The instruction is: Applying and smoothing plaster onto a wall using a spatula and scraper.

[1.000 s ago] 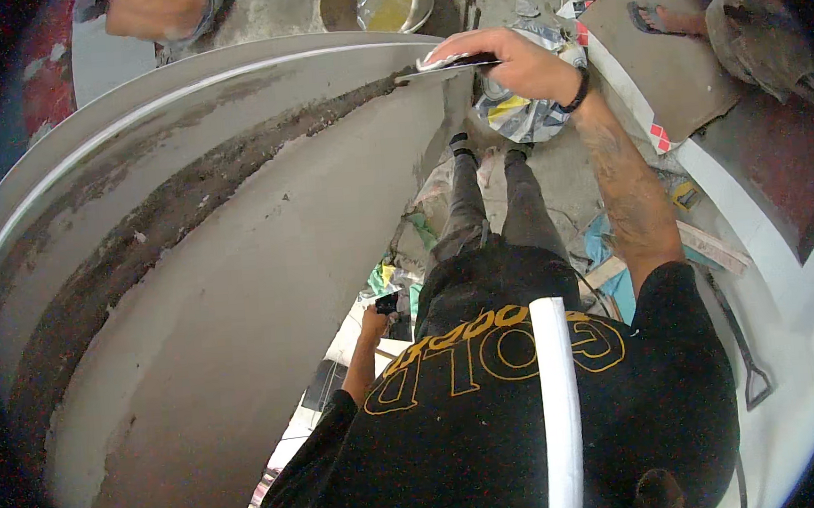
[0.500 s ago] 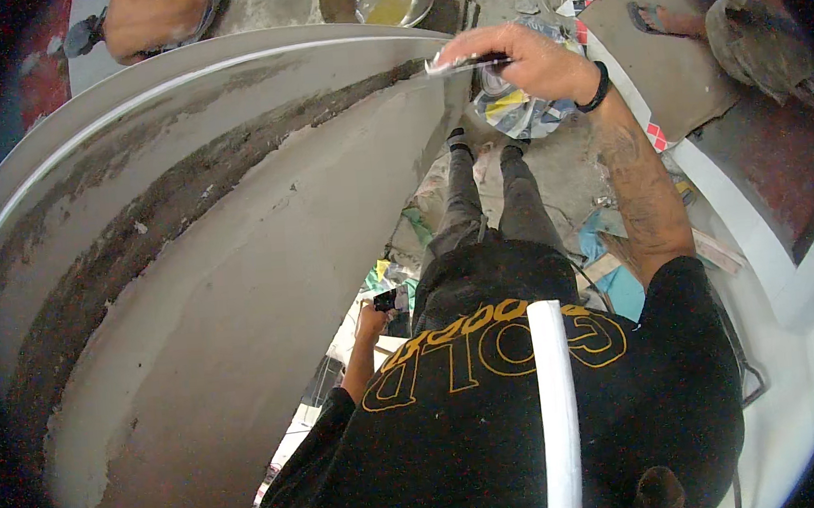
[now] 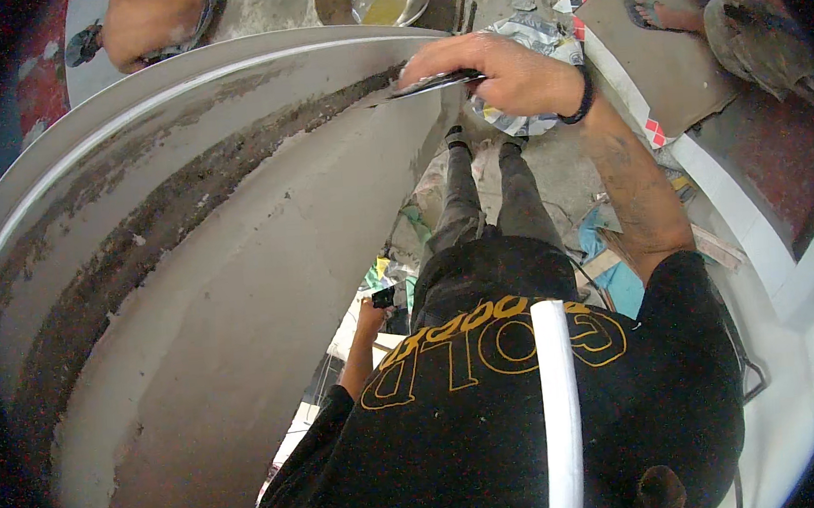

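Head view: the right hand (image 3: 508, 72) was curled palm-down, fingers bent over a thin, flat trowel (image 3: 438, 84) and grasping it. The left hand (image 3: 371, 318), low by the person's side, looked closed around a small black object (image 3: 385, 297), whose kind was hard to tell.

The trowel was at the upper right end of the grey plastered wall (image 3: 239, 285), close to a dark, rough band (image 3: 168, 206); whether its whole blade touched the plaster could not be told. Beyond the band, a white strip (image 3: 317, 47) curved along the wall's far edge. The wall's near edge slanted down to the left, and leftward its broad face lay open. Just under the right hand sat a patterned bag (image 3: 521, 123).

The blade showed nearly edge-on, its long axis running left to right, the left end dipping slightly toward the plaster.
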{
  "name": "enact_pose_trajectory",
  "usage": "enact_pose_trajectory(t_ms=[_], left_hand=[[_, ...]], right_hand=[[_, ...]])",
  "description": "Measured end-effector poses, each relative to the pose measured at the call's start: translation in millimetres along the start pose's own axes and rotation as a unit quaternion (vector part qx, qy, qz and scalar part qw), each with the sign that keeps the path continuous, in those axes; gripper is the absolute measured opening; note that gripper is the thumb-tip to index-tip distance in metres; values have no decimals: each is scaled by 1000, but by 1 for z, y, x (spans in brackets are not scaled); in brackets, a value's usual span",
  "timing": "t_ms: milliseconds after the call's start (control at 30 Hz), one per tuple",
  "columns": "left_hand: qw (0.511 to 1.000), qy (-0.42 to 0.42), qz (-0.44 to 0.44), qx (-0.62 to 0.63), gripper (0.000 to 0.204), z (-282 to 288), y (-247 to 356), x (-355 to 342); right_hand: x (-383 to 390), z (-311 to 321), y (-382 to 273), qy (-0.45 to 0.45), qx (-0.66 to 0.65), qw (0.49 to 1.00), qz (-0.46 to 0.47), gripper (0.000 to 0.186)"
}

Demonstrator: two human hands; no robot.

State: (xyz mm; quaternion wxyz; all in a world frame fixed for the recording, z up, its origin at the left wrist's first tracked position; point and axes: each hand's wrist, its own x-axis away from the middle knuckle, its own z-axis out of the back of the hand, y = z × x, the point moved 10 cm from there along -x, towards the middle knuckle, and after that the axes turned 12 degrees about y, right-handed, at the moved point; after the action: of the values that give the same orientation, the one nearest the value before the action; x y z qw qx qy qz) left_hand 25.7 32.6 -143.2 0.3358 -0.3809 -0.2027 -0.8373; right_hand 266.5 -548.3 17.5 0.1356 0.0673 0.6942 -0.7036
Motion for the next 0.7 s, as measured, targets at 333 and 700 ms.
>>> enact_pose_trajectory(t_ms=[333,700], left_hand=[[999,-42,3,-20,15,-6,-24,-24],[999,-2,10,-44,11,-4,-9,-2]], right_hand=[[-17,11,-16,4,-39,999,17,50],[10,11,-30,-36,-30,999,4,44]])
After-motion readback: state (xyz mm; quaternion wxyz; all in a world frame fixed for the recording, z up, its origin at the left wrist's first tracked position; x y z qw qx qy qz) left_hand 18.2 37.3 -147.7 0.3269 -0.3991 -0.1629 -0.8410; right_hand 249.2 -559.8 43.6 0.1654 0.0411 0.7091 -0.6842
